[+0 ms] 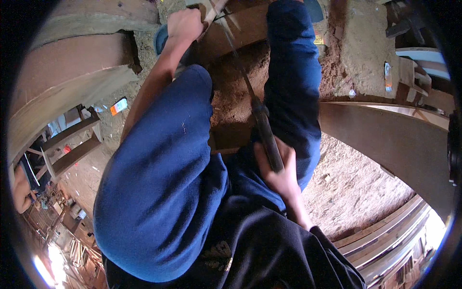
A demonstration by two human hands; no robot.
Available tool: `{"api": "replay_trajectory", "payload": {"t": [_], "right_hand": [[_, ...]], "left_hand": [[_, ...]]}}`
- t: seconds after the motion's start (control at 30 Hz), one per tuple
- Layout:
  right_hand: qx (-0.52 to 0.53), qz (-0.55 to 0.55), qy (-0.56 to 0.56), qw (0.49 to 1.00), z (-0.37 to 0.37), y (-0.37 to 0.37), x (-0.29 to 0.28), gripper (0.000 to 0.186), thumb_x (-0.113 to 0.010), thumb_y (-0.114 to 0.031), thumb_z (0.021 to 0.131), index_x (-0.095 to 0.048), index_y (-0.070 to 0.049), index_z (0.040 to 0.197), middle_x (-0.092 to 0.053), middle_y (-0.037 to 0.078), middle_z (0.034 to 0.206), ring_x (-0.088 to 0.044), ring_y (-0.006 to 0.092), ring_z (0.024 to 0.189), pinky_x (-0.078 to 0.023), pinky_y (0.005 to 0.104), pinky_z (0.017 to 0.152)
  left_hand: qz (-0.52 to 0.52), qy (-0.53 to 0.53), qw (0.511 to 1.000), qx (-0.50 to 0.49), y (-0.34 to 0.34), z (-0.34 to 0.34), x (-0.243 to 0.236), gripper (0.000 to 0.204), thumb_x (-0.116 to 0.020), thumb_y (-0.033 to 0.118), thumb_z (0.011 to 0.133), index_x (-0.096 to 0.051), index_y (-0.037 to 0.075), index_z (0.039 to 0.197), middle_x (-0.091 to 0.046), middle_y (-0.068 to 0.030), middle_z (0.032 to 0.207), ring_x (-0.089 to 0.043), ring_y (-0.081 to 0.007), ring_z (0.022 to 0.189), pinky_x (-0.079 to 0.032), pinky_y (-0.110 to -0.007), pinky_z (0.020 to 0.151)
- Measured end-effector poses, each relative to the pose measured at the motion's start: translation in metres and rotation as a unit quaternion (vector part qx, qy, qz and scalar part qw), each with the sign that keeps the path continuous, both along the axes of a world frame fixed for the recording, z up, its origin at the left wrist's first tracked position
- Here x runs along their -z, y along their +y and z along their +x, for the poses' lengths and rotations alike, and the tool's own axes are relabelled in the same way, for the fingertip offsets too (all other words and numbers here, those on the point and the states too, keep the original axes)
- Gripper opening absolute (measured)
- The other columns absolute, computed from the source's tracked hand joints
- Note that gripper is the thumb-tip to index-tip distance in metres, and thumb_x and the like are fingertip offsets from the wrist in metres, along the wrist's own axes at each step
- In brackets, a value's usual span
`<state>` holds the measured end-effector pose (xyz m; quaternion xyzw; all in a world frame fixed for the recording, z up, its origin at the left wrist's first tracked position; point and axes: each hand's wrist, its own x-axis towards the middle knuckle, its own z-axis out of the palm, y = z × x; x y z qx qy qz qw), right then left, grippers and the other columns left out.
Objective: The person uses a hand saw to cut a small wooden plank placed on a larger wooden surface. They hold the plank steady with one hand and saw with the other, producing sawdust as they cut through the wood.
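A black cloth top [269, 245] w/ a pale pattern is seen nearest, at the lower edge. Just beyond it, dark-blue cloth trousers [159, 188] are worn, w/ both knees bent and the legs set apart.

Btwn the legs, near the rt thigh, a long thin tool w/ a dark, rounded handle [264, 125] is gripped by the rt hand [285, 177]; the fingers are closed around the handle's lower end. The tool is slanted up & to the left, and its narrow shaft is directed over a broad brown wooden board [250, 29]; whether the board is touched cannot be told.

Farther, at the top, the l. hand [184, 25] is held w/ curled fingers, just beside a narrow pale wooden piece [214, 13]. Whether this piece is gripped cannot be told, b/c the fingertips are hidden.

Below, a sandy brown floor [351, 188] is seen, w/ an orange-and-white packet [119, 106] lying left of the l. forearm. The space is bordered by a long brown wooden beam [385, 139] at rt. Farthest, at the l. edge, another person's bare arm [20, 190] is partly seen near a wooden frame [72, 144].
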<state>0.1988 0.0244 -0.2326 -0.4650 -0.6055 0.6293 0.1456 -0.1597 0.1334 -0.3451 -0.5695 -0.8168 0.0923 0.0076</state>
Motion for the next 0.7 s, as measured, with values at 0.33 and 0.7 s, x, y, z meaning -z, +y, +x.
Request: {"api": "replay_trajectory", "payload": {"t": [0.33,0.7], "right_hand": [[0.006,0.003,0.034,0.999,-0.024,0.01,0.014,0.009,-0.061,-0.006,0.088,-0.059,0.002,0.084,-0.054,0.006,0.064,-0.048,0.0076,0.062,-0.043,0.0272,0.057],[-0.023,-0.002,0.014,1.0,-0.037,0.031,0.033,0.008,-0.061,-0.007,0.089,-0.061,0.001,0.09,-0.054,0.002,0.066,-0.048,0.0065,0.066,-0.043,0.0263,0.058]], "left_hand": [[-0.026,0.001,1.0,-0.001,-0.002,0.0,-0.008,0.023,-0.055,0.02,0.084,-0.071,0.005,0.091,-0.07,-0.0188,0.091,-0.069,-0.0363,0.086,-0.054,-0.047,0.076],[-0.001,0.027,1.0,-0.001,-0.001,-0.002,-0.001,0.024,-0.064,0.029,0.081,-0.073,0.007,0.087,-0.071,-0.0159,0.087,-0.07,-0.0312,0.084,-0.055,-0.042,0.075]]}}
